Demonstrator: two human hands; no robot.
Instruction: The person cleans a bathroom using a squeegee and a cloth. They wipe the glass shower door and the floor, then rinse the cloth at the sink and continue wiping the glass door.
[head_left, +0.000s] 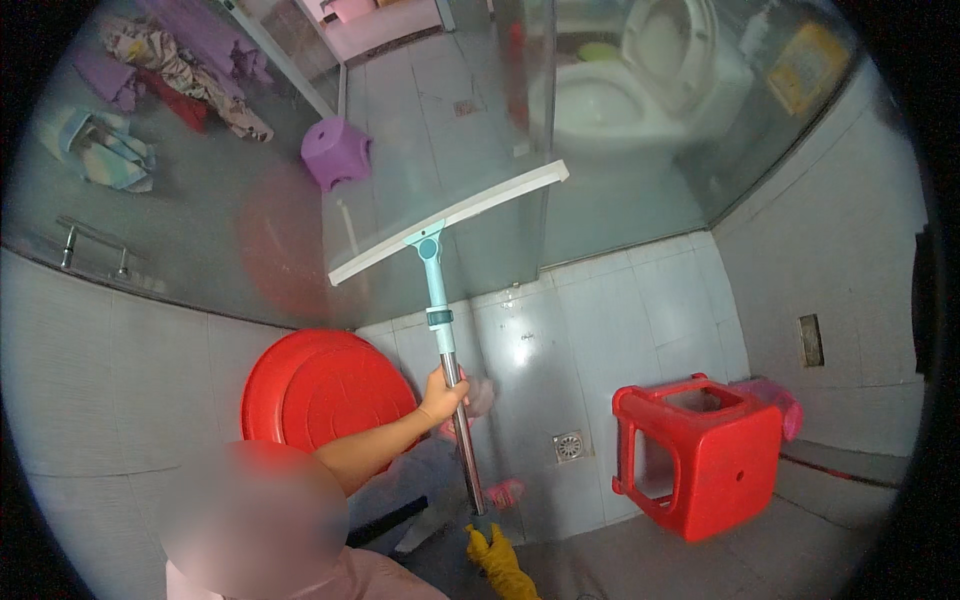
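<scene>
Wraps the bare fingers of the left hand around the shiny metal pole of a long-handled, pale-turquoise and white squeegee. Curls the fingers of the yellow rubber-gloved right hand about the dark grip at the pole's lower end; cannot tell how tightly.

Holds the squeegee out ahead, with its long, straight white blade slantwise before the misted, see-through glass panel, higher at the right end. Cannot tell for certain about contact along the whole edge.

Judging by this hold, probably best to steer with the left hand and push evenly from the right, for one unbroken line of contact. Draw slowly and straight, overlapping each stroke to limit streaks. Ease off around the upright glass edge, crossed in this view by the blade's right end. Steer clear of the chrome bar handle farther left. Allow room for the left forearm beside the round red plastic basin. Stand clear of the red plastic stool, and treat the glossy grey tiled floor as possibly slippery.
</scene>
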